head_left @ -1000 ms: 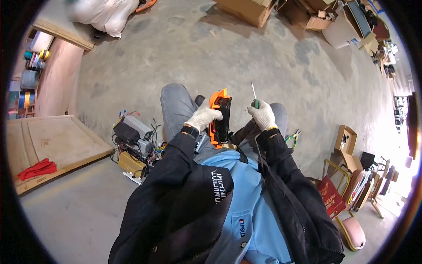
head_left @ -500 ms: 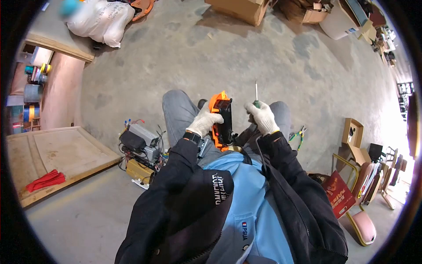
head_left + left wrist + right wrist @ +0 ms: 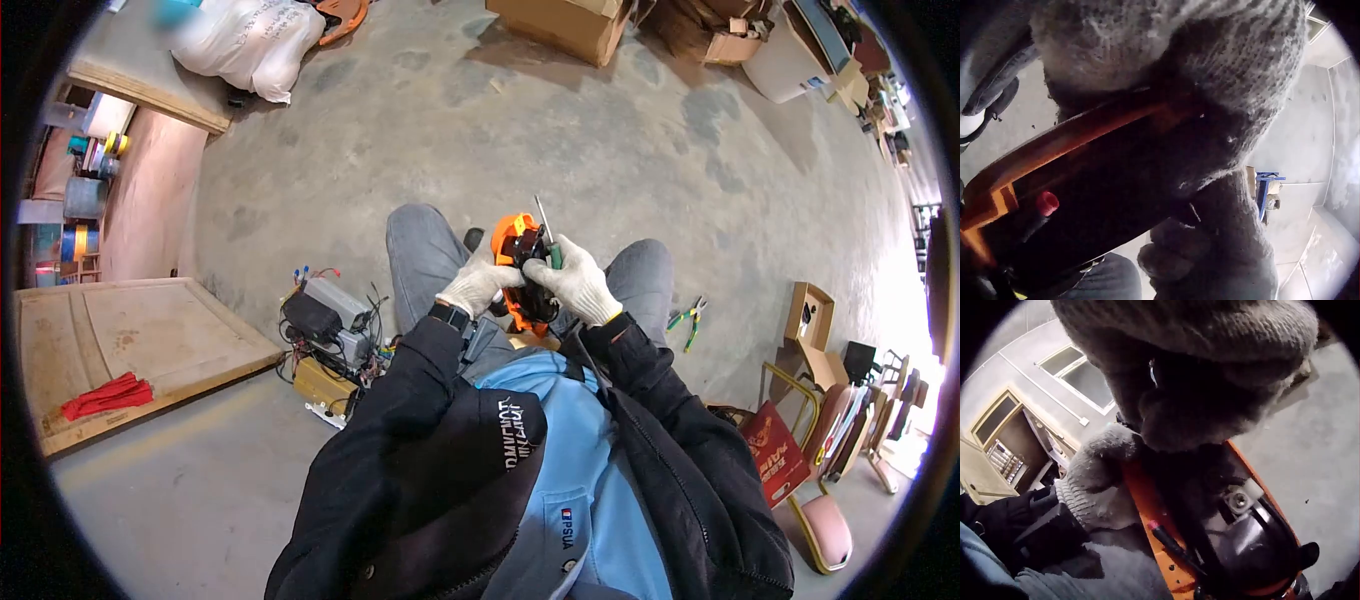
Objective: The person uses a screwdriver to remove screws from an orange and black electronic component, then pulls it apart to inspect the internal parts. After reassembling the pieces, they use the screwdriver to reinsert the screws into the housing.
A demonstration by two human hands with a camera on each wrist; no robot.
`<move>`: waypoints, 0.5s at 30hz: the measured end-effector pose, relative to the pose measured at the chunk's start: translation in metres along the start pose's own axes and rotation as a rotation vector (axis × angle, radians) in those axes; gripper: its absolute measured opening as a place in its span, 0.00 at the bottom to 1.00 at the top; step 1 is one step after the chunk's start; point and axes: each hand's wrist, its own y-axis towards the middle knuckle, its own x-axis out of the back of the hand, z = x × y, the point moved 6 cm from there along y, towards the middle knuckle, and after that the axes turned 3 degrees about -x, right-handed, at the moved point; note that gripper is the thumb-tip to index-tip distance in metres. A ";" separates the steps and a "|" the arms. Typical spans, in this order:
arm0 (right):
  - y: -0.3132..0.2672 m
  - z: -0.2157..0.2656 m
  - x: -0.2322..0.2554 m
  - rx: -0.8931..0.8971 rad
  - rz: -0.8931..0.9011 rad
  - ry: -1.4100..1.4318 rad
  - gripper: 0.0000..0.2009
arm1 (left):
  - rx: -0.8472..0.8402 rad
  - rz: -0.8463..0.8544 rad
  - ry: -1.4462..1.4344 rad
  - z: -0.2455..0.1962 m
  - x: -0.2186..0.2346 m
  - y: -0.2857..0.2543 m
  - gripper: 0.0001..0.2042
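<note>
Above the lap, my gloved left hand (image 3: 478,284) grips the side of an orange housing (image 3: 512,226) with a dark inside. My gloved right hand (image 3: 578,281) keeps a green-handled screwdriver (image 3: 556,257) in its grasp, the shaft pointing up and away. The fingers of both hands meet over the dark part of the housing. The left wrist view shows a red-tipped wire (image 3: 1047,203) along the orange edge. A screw (image 3: 1240,500) in a pale fitting shows inside the housing in the right wrist view. Much of the inside is shaded or covered by the gloves.
Green-handled pliers (image 3: 687,322) lie on the floor right of the knee. At left stand wired electronic units (image 3: 336,318) and a wooden panel (image 3: 190,320) with a red cloth (image 3: 107,396). Cardboard boxes (image 3: 560,28) are ahead; a folding chair (image 3: 825,530) is at right.
My right hand has come left onto the housing, bringing the screwdriver along. The housing has turned, showing more of its inside. My left hand still grips it.
</note>
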 end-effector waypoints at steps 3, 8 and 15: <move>-0.004 0.004 0.003 0.014 -0.002 0.036 0.26 | 0.035 0.086 0.039 0.001 -0.001 -0.001 0.43; -0.007 0.002 0.013 0.040 0.075 -0.080 0.27 | 0.120 0.152 -0.269 0.013 -0.003 -0.002 0.34; -0.006 0.002 0.015 0.119 0.131 -0.148 0.29 | 0.060 0.095 -0.006 0.013 -0.004 0.002 0.25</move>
